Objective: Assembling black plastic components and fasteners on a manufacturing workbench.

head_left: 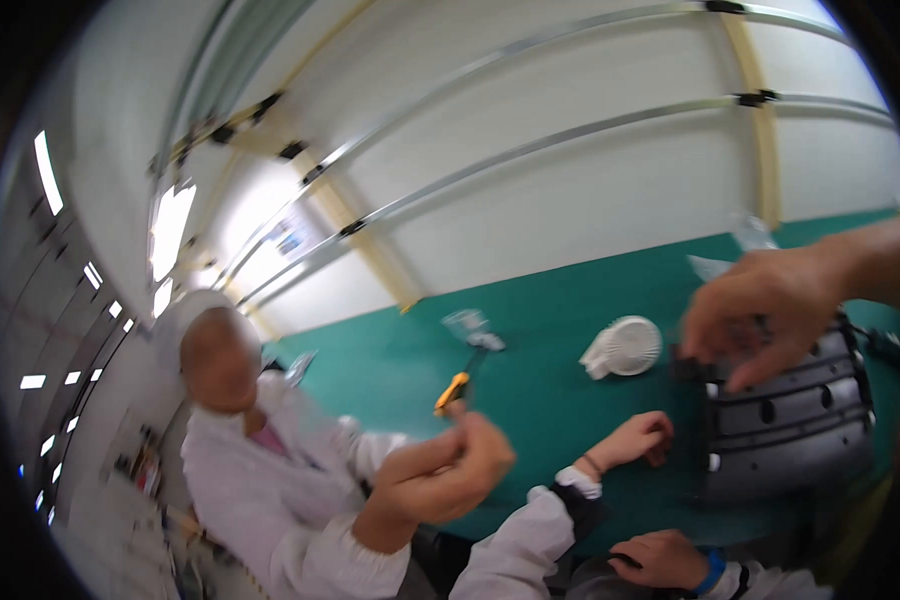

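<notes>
Right hand pinches the grey panel's far edge; left hand apparently grips an orange-handled screwdriver, which could slip.

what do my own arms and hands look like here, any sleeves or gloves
No gloves: both hands are bare. The left hand has a bare forearm with no sleeve showing. The right hand also has a bare forearm; at the picture's rim there is a hint of a yellow sleeve and a dark band, too blurred to confirm.

Light: bright, even, from ceiling strip lamps at left | Blur: motion-smeared throughout | Edges: strong fisheye bending, black rim
</notes>
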`<move>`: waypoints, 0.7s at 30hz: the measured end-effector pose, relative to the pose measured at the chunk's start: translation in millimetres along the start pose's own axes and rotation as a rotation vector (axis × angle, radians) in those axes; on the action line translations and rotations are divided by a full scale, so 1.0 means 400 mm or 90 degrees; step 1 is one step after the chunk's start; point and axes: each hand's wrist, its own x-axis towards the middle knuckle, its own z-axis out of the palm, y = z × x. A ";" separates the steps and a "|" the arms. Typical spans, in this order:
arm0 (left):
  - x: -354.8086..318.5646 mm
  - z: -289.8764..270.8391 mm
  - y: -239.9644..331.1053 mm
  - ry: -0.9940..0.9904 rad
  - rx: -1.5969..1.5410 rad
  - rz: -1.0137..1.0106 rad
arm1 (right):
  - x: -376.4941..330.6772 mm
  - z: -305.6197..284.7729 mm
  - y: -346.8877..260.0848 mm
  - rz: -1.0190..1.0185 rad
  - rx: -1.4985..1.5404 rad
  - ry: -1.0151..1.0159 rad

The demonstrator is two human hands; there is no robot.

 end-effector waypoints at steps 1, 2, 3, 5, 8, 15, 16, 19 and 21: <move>0.025 0.020 -0.003 -0.013 -0.011 0.005 | -0.005 -0.002 -0.005 0.033 0.003 0.023; 0.024 0.021 -0.011 -0.014 -0.005 0.034 | -0.005 -0.004 -0.019 -0.002 0.024 -0.001; 0.033 0.033 -0.004 -0.019 -0.016 0.013 | -0.012 -0.012 -0.024 0.025 0.018 0.013; 0.039 0.049 0.011 -0.018 -0.030 0.018 | -0.017 -0.019 -0.033 0.051 0.010 0.034; 0.009 0.039 0.023 0.008 -0.044 0.002 | 0.005 -0.032 -0.052 0.077 0.034 -0.015; 0.006 0.040 0.033 0.004 -0.058 0.009 | 0.010 -0.035 -0.054 0.065 0.048 -0.008; 0.008 0.041 0.033 0.009 -0.058 0.008 | 0.008 -0.037 -0.053 0.077 0.042 -0.016; 0.013 0.043 0.032 0.009 -0.063 0.015 | 0.010 -0.041 -0.052 0.080 0.039 -0.026; 0.016 0.044 0.032 0.000 -0.073 0.009 | 0.012 -0.044 -0.053 0.071 0.040 -0.030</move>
